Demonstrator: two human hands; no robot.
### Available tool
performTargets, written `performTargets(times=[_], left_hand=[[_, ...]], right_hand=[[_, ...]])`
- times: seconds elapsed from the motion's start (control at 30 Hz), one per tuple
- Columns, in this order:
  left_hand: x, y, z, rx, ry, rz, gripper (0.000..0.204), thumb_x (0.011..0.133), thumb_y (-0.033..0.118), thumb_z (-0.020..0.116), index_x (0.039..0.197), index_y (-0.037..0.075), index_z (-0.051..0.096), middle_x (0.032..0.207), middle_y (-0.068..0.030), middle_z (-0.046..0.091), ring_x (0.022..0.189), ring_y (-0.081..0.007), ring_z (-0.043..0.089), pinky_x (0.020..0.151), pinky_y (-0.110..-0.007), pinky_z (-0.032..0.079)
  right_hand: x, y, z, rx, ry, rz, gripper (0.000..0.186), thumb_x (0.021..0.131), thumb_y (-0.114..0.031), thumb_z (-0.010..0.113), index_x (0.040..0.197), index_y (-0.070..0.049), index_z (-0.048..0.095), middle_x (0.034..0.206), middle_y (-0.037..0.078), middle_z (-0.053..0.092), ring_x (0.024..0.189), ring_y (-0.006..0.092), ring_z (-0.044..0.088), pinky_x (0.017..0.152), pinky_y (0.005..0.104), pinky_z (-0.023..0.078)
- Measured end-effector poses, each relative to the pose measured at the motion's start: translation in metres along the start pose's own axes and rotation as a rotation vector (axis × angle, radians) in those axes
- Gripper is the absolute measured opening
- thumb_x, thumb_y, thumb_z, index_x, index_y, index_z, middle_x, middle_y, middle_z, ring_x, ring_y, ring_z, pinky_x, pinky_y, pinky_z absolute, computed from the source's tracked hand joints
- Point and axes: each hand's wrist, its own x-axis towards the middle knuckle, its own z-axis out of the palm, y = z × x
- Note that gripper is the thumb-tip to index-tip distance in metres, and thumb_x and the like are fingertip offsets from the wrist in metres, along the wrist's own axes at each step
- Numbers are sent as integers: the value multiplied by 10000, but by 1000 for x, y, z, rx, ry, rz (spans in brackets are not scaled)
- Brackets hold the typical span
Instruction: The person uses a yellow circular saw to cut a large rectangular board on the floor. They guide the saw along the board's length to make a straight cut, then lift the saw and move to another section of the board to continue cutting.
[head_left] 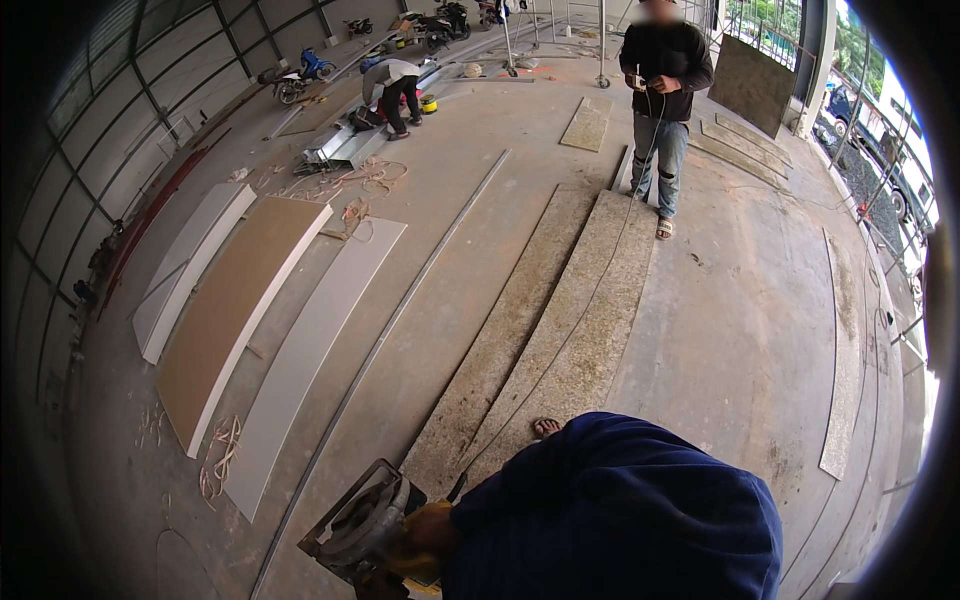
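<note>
A circular saw point(368, 520) with a metal base plate is at the lower edge, tilted, its plate toward the left. My right hand point(428, 532), at the end of a navy sleeve, is closed round the saw's handle and partly in shadow. A dark shape below the saw may be my left hand, but its fingers cannot be made out. From the saw a thin black cord point(560, 350) runs away over two long, stained boards point(585, 310) on the floor. One bare or sandalled foot shows on the nearer board beside my sleeve.
A person point(665, 85) stands at the boards' far end, holding the cord with both hands. Left lie a long metal channel point(400, 305), a white panel point(315, 350) and stacked panels point(235, 300). Another person point(395, 85) bends over metal profiles point(345, 147). Motorbikes and scaffold legs stand farther back.
</note>
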Motion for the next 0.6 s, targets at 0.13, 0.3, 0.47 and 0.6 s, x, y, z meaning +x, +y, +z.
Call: performTargets(times=[0.13, 0.3, 0.47, 0.6], left_hand=[[1, -16, 9, 484, 236, 437, 122, 737, 165, 676, 624, 131, 646, 616, -25, 601, 654, -217, 584, 744, -357, 523], [0, -26, 12, 478, 188, 416, 115, 720, 191, 681, 629, 128, 651, 629, -23, 607, 655, -223, 581, 712, -365, 516], [-2, -19, 8, 636, 115, 345, 114, 679, 192, 681, 595, 129, 637, 619, -28, 603, 633, -228, 570, 672, -361, 505], [-2, -9, 5, 200, 43, 118, 108, 664, 173, 681, 576, 134, 633, 616, -31, 605, 627, -233, 574, 671, -357, 508]], right_hand=[[0, 1, 1, -43, 19, -12, 330, 817, -316, 626, 1085, -124, 650, 1068, 149, 658, 1071, 339, 617, 915, 446, 490], [2, 6, 9, -25, 69, -14, 325, 802, -306, 633, 1068, -121, 657, 1055, 148, 662, 1052, 343, 625, 897, 451, 499], [2, 7, 10, -35, 55, -22, 337, 790, -302, 642, 1072, -117, 655, 1058, 148, 662, 1053, 340, 625, 894, 450, 500], [-1, 3, 4, -11, 6, -21, 361, 826, -277, 620, 1130, -82, 625, 1093, 174, 646, 1078, 351, 607, 935, 447, 466]])
